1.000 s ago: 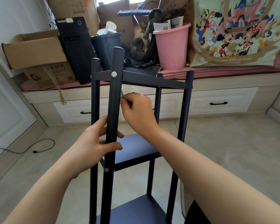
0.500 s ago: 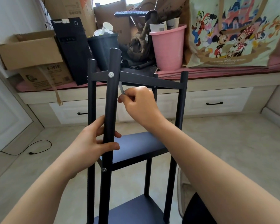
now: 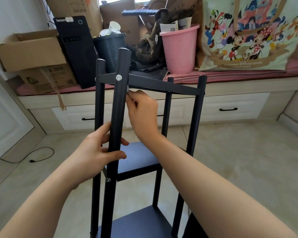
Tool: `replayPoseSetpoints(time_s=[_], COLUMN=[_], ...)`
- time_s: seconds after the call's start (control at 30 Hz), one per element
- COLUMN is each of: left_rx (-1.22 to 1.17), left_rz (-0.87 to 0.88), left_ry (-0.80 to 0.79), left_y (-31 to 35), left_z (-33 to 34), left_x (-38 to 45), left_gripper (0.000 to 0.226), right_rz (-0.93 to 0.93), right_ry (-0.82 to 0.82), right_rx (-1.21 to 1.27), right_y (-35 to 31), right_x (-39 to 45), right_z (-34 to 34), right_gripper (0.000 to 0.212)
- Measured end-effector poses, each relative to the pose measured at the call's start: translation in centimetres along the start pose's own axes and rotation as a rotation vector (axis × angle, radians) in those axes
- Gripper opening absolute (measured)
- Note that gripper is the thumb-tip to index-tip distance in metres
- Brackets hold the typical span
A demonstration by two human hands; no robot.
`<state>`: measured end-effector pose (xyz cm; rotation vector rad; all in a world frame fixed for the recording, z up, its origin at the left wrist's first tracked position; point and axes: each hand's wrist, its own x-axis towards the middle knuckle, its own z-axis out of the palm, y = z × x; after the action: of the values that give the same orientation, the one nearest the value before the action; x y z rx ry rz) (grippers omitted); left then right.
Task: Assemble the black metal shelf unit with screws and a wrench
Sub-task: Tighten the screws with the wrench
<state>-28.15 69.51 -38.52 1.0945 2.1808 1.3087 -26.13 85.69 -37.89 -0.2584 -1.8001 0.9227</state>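
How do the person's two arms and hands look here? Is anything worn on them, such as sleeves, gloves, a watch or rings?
Both forearms are bare as far as the picture shows: no sleeves reach into view. The left hand and the right hand wear no gloves. No watch, bracelet or ring shows on the sides that are visible.

Daylight pours in from the window (image 3: pixel 117 0) behind the clutter, bright and soft. The floor (image 3: pixel 239 152) ahead of me looks pale and evenly lit, with faint shadows. The wide lens bows the edges; my forearms loom large and slightly soft.
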Motion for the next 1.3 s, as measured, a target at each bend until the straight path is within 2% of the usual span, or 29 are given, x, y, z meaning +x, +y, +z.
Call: replayPoseSetpoints(time_s=[0.13, 0.4, 0.5, 0.57, 0.73, 0.93, 1.1, 1.3], left_rx=[0.008, 0.043, 0.059, 0.064, 0.111, 0.190, 0.245, 0.216], left_rz=[-0.004, -0.026, -0.032, -0.043, -0.079, -0.085, -0.079, -0.122], left_ry=[0.003, -0.002, 0.021, 0.039, 0.104, 0.167, 0.210, 0.245], left_y=[0.1, 0.0, -0.2, -0.3, -0.3, -0.7, -1.0, -1.5], left_z=[0.0, -0.3, -0.4, -0.5, -0.9, -1.1, -0.9, -1.4], left_x=[0.0, -0.1, -0.1, -0.1, -0.4, -0.5, -0.2, 0.4], left_gripper=[0.071, 0.075, 0.073, 0.070, 0.065, 0.062, 0.061, 0.058], right_rz=[0.009, 0.157, 0.088, 0.036, 0.046, 0.099, 0.147, 0.310], right_ry=[0.091, 0.131, 0.112, 0.020, -0.362, -0.475, -0.429, -0.322], right_rx=[0.039, 0.145, 0.104, -0.008, -0.338, -0.340, -0.429, -0.466], right_y=[0.5, 0.4, 0.4, 0.9, 2.9, 3.2, 3.9, 6.1], right_x=[0.5, 1.1, 0.8, 0.5, -0.8, -2.4, -2.0, 0.0], right_z=[1.2, 3.2, 2.5, 1.2, -3.8, -8.9, -12.6, -16.6], right_gripper=[0.020, 0.016, 0.018, 0.021, 0.028, 0.028, 0.024, 0.028])
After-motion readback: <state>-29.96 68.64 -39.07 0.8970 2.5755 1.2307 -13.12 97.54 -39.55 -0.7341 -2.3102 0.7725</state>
